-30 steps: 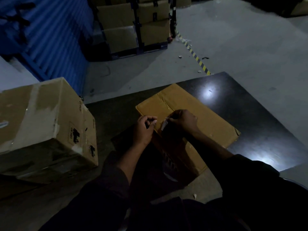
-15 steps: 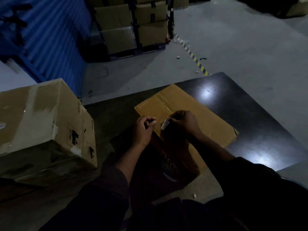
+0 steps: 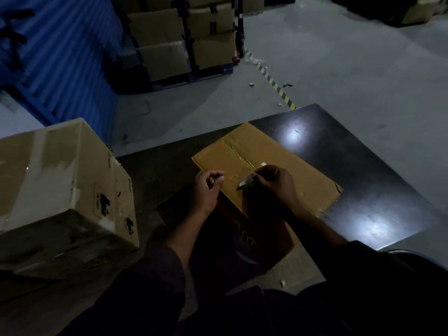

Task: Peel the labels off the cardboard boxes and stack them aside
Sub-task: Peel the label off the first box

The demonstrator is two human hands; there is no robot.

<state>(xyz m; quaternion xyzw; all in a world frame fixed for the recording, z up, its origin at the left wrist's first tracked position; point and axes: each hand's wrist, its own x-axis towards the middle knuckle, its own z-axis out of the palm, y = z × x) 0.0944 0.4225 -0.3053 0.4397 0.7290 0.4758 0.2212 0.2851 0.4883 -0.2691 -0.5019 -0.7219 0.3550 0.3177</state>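
Far left, a large closed cardboard box is seen tilted on the dark table, contents hidden. The left hand is curled, empty, against the closed orange box. A pale label strip is pinched by the right hand on the orange box's top.

Single head view, looking forward and steeply down. Hands sit close, at frame centre. Floor recedes beyond them.
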